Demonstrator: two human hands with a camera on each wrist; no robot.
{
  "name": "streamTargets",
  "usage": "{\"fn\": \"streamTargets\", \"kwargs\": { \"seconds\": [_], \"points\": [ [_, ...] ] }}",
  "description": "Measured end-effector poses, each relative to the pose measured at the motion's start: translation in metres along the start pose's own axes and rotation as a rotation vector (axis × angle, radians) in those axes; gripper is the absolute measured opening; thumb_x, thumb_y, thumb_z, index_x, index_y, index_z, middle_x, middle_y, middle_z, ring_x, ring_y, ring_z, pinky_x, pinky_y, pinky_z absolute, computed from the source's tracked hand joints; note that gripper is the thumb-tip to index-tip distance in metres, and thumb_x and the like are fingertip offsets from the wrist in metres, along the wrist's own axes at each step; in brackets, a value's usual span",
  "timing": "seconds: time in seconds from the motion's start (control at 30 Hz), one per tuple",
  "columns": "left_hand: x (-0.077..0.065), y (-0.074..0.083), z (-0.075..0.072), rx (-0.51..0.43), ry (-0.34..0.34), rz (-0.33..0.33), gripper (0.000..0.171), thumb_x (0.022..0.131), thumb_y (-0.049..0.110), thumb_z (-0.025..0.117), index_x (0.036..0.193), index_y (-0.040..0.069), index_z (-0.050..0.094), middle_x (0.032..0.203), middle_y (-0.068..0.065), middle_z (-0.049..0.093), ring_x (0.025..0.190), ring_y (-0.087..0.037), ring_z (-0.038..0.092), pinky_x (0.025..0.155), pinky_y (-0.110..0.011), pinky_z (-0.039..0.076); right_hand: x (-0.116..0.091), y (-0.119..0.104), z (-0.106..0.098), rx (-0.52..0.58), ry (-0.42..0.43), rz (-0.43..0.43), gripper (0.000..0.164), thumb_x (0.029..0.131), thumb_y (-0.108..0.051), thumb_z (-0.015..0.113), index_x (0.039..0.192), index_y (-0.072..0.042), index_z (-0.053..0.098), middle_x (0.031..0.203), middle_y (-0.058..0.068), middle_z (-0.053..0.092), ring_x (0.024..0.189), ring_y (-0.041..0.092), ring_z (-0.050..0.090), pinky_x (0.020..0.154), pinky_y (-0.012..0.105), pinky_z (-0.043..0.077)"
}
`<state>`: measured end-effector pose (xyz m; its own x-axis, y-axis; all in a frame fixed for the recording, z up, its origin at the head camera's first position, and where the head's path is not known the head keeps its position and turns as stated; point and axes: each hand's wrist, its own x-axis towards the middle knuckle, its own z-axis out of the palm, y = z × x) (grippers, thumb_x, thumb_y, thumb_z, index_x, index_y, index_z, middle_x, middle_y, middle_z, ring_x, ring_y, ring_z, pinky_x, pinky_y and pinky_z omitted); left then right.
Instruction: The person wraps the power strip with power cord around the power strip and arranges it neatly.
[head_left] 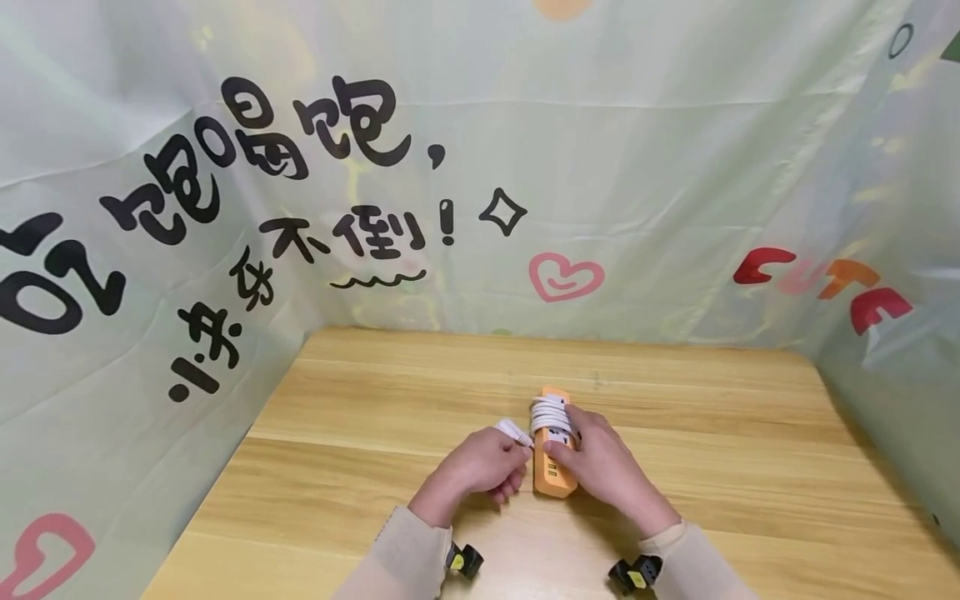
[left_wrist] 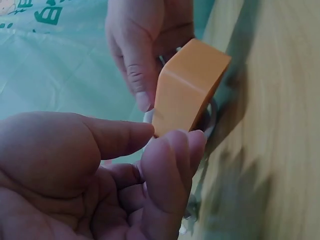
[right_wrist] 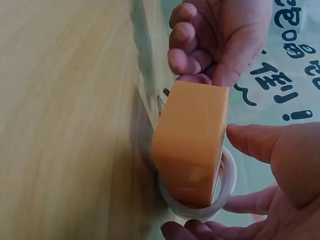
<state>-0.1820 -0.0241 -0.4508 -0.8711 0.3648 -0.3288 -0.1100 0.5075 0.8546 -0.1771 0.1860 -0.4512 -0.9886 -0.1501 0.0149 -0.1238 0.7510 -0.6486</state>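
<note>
An orange power strip is on the wooden table, its long side pointing away from me. White cord is wound several times around its far half. My right hand grips the strip from the right, thumb over the top face and fingers by the coil. At the strip's left side, my left hand pinches the white plug end of the cord between thumb and forefinger. The pinch itself is partly hidden. In the right wrist view, thin metal prongs show beside the orange body.
The wooden table surrounds the strip. Pale printed cloth hangs behind the table and along both sides. Each wrist wears a small black camera.
</note>
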Motion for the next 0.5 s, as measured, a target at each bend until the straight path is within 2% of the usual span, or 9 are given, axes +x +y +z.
{"fn": "streamTargets", "kwargs": {
  "seconds": [0.3, 0.4, 0.5],
  "points": [
    [0.0006, 0.0027, 0.0011, 0.011, -0.019, 0.031, 0.037, 0.103, 0.029, 0.068, 0.078, 0.002, 0.071, 0.064, -0.004, 0.065, 0.049, -0.013, 0.058, 0.05, -0.031, 0.055, 0.0031, 0.0025, -0.0037, 0.011, -0.001, 0.035, 0.078, 0.097, -0.038, 0.076, 0.152, 0.009, 0.045, 0.146, 0.036, 0.054, 0.135, 0.05, 0.053, 0.109, 0.064, 0.045],
    [-0.0002, 0.0032, 0.002, 0.061, -0.017, 0.046, 0.037, 0.101, 0.032, 0.07, 0.076, 0.004, 0.07, 0.062, -0.002, 0.063, 0.048, -0.014, 0.059, 0.05, -0.031, 0.053, 0.0037, 0.0032, -0.0043, 0.008, 0.003, 0.031, 0.078, 0.098, -0.038, 0.075, 0.151, 0.009, 0.046, 0.143, 0.035, 0.056, 0.134, 0.049, 0.055, 0.107, 0.063, 0.046],
    [-0.0009, 0.0037, -0.0006, 0.139, 0.04, 0.059, 0.03, 0.101, 0.027, 0.069, 0.08, 0.006, 0.068, 0.063, -0.002, 0.062, 0.049, -0.016, 0.06, 0.05, -0.03, 0.049, 0.004, 0.0041, -0.0051, 0.007, 0.007, 0.024, 0.076, 0.098, -0.038, 0.074, 0.151, 0.01, 0.046, 0.142, 0.034, 0.057, 0.132, 0.046, 0.056, 0.105, 0.062, 0.047]
  ]
}}
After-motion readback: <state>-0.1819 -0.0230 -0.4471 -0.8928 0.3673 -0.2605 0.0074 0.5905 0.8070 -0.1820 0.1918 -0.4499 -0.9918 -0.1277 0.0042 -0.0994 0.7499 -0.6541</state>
